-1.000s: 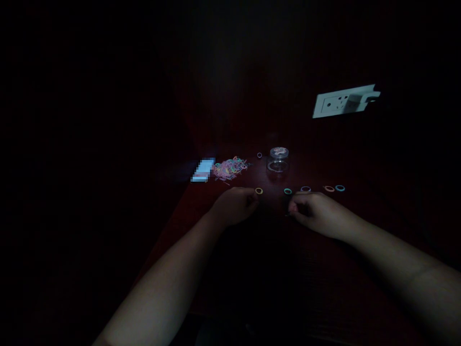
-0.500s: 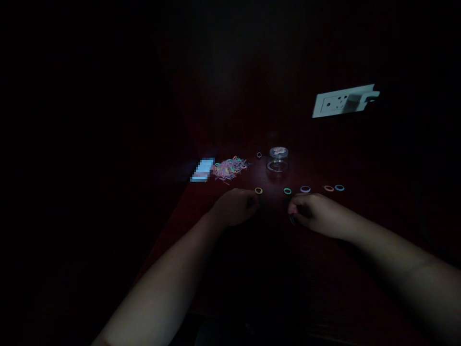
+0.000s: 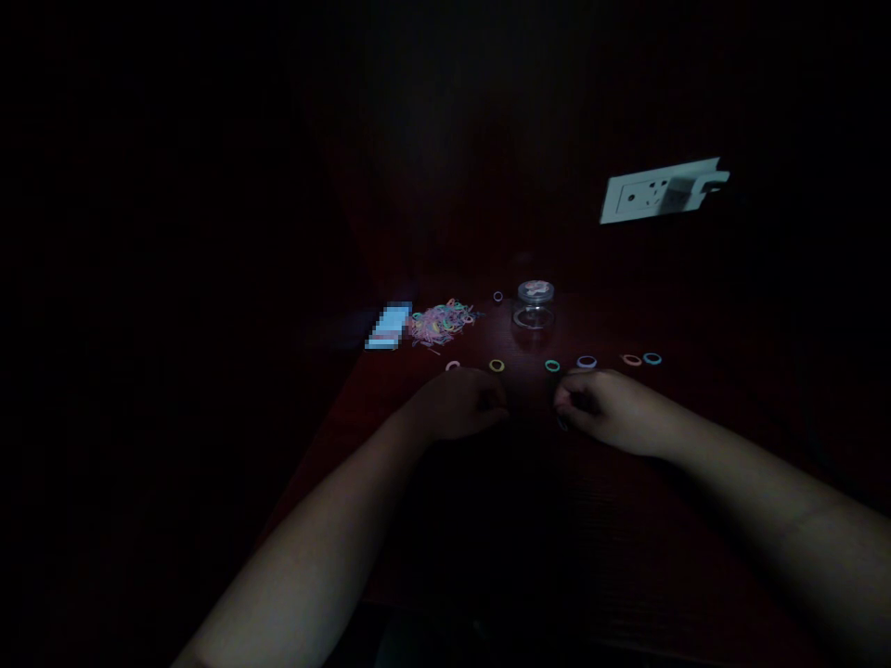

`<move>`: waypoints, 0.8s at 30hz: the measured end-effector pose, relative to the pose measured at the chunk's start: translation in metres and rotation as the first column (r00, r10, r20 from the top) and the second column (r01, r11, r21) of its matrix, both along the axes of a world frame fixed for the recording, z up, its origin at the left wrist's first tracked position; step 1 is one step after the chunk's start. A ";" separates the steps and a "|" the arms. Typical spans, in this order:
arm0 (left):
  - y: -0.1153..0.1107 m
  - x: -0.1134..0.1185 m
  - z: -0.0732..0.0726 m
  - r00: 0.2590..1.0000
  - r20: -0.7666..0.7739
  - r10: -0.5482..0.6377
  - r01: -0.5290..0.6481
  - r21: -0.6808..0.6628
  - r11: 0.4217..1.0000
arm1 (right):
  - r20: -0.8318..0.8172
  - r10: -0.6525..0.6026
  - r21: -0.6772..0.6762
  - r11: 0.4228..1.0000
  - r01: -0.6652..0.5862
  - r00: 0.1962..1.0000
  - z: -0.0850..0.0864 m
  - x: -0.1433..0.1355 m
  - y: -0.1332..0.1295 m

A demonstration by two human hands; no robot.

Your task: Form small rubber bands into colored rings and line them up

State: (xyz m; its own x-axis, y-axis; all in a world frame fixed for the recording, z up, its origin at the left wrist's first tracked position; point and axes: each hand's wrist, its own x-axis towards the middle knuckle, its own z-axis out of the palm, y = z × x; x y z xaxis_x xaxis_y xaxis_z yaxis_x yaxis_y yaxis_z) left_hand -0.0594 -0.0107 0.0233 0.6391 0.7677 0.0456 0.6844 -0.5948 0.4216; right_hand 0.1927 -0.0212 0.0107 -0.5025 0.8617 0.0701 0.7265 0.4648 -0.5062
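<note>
My left hand (image 3: pixel 465 404) is closed in a pinch low over the dark red table; whatever its fingertips hold is lost in shadow. Just behind its knuckles shows part of a pink hair tie (image 3: pixel 453 366), and a yellow hair tie (image 3: pixel 497 366) lies past its fingers. Across a small gap, my right hand (image 3: pixel 600 410) is closed too, a thin pale hair tie (image 3: pixel 562 423) hanging dimly below its fingertips. A green hair tie (image 3: pixel 552 366) and a lilac one (image 3: pixel 587 362) lie just beyond this hand. Orange (image 3: pixel 632 360) and blue (image 3: pixel 652 358) ones lie farther right.
A pile of pastel hair ties (image 3: pixel 443 325) lies beside a lit, blurred-out phone (image 3: pixel 390 326) at the table's left edge. Behind the row stand a clear lidded jar (image 3: pixel 535 315) and a single small hair tie (image 3: pixel 497 297). A wall socket (image 3: pixel 658 192) holds a plug.
My left hand has shifted slightly right, its fingertips nearer my right hand, and the pink hair tie now shows behind it. My right hand has barely moved. The view has shifted a little.
</note>
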 end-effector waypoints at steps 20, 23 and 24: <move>0.001 0.006 -0.009 0.999 0.030 -0.036 0.036 0.010 0.999 | 0.013 0.007 -0.014 1.000 -0.007 1.000 -0.003 -0.001 0.000; 0.002 0.007 -0.011 0.998 0.035 -0.050 0.049 0.021 0.999 | -0.050 0.021 0.001 1.000 -0.021 0.999 -0.006 -0.006 -0.002; 0.002 0.007 -0.011 0.998 0.035 -0.057 0.057 0.021 0.998 | -0.081 0.023 0.002 1.000 -0.022 0.996 -0.007 -0.009 -0.002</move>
